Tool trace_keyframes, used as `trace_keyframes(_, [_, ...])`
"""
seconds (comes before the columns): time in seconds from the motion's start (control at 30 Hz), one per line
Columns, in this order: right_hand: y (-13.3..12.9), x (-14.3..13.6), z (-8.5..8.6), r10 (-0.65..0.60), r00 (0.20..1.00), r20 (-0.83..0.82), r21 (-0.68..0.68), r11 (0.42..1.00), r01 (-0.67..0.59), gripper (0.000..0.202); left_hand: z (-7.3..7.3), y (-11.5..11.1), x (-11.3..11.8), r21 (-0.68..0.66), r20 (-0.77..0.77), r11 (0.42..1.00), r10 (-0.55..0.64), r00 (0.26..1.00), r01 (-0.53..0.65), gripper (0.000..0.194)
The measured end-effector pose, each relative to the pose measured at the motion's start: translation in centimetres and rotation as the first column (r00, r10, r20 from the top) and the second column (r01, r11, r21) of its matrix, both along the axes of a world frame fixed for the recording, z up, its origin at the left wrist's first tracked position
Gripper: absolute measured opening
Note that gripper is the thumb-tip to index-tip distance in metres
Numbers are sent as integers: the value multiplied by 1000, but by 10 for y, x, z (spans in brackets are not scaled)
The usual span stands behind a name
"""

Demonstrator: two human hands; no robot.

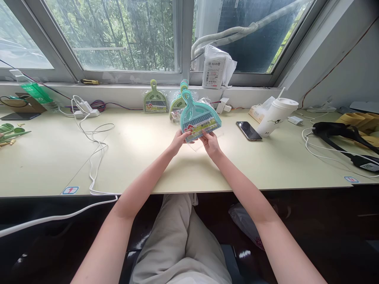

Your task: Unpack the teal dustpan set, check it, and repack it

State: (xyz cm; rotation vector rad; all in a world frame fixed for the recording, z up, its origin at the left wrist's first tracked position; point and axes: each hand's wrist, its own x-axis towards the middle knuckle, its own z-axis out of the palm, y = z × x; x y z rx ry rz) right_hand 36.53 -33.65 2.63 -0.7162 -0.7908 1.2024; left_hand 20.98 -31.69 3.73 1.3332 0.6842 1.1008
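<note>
A small teal dustpan and brush set (199,118), in clear wrap with a printed label, is held up over the table between both hands. My left hand (179,141) pinches its lower left corner, thumb on the front. At the lower edge, my right hand (211,142) grips it the same way, with the fingers partly hidden behind. Behind it, more wrapped sets (177,108) in green and teal stand against the wall, partly covered by the held one. Another green dustpan set (155,98) leans there, further left.
On the right are a phone (249,131), a white cup with a straw (276,118), a tissue pack (260,110) and a black strap (340,134). White cables (94,157) cross the table (133,169) at left. A bottle (35,92) stands far left.
</note>
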Motion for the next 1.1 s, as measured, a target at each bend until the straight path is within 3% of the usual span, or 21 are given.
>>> trace_keyframes(1.1, [2, -1, -1, 19, 1000, -22, -14, 1000, -19, 18, -5, 5, -1, 7, 17, 1000, 5, 1000, -5, 49])
